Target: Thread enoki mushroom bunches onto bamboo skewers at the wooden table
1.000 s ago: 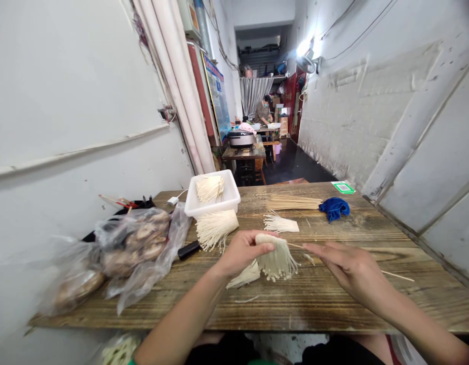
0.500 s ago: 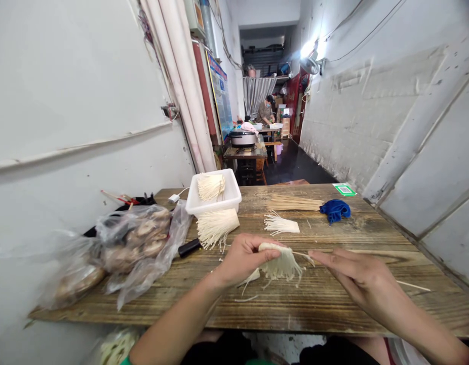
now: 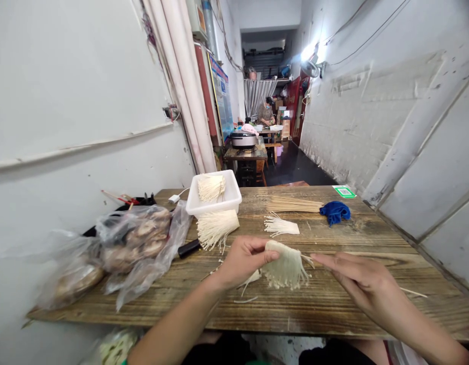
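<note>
My left hand (image 3: pixel 242 261) pinches a fanned bunch of enoki mushrooms (image 3: pixel 285 267) by its base, just above the wooden table (image 3: pixel 325 304). My right hand (image 3: pixel 358 281) holds a thin bamboo skewer (image 3: pixel 411 292) whose tip reaches the bunch's right side. A smaller scrap of enoki (image 3: pixel 251 278) lies on the table under my left hand. Further off lie another small enoki bunch (image 3: pixel 280 225) and a larger one (image 3: pixel 215 228).
A white tray (image 3: pixel 229 202) with enoki stands at the back left. Clear bags of brown mushrooms (image 3: pixel 138 243) lie at the left, beside a black knife handle (image 3: pixel 189 248). A skewer pile (image 3: pixel 291 204) and a blue cloth (image 3: pixel 335 211) sit behind. Far down the corridor a person sits at another table.
The enoki bunch in my left hand dipped and narrowed, then fanned out again slightly to the right. My right hand with the skewer stayed beside it, shifting a little rightward.
</note>
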`<state>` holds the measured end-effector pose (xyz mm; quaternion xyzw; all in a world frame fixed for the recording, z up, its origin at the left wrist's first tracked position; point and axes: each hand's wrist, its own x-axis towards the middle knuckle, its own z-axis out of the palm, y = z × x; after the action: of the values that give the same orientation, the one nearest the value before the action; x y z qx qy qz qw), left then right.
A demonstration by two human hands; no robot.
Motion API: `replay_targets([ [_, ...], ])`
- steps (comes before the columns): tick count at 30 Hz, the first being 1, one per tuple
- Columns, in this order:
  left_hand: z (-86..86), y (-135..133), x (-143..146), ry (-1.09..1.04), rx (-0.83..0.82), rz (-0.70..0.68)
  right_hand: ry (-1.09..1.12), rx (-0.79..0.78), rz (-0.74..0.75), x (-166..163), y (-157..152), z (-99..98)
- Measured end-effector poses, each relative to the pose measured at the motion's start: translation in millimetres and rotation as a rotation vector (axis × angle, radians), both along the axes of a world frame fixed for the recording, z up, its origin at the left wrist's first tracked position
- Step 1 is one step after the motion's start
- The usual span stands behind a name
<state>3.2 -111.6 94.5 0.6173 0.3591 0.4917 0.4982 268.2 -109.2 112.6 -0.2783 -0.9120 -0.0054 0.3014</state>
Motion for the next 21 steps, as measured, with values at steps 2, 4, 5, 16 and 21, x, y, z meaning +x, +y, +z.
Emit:
replay_targets([
  [2,-1.7,-0.6,-0.1,0.001,0.014,-0.003,-0.004,-0.004,0.002,0.3,-0.8,1.5],
  [4,-3.7,-1.1,0.3,0.011,0.023,0.001,-0.007,-0.014,0.0,0.2,-1.9,2.8],
  [5,-4.5,-1.3,0.4,0.016,0.024,0.005,-0.01,-0.022,0.002,0.2,-2.3,3.4],
  [16,-6.4,-4.0,8.7,0.003,-0.002,-0.029,-0.01,-0.128,0.031,-6.8,-2.0,6.6],
  [21,-4.5,-4.8,15.4,-0.072,-0.036,-0.089,0.062,-0.122,0.007,-14.4,-1.2,6.9],
])
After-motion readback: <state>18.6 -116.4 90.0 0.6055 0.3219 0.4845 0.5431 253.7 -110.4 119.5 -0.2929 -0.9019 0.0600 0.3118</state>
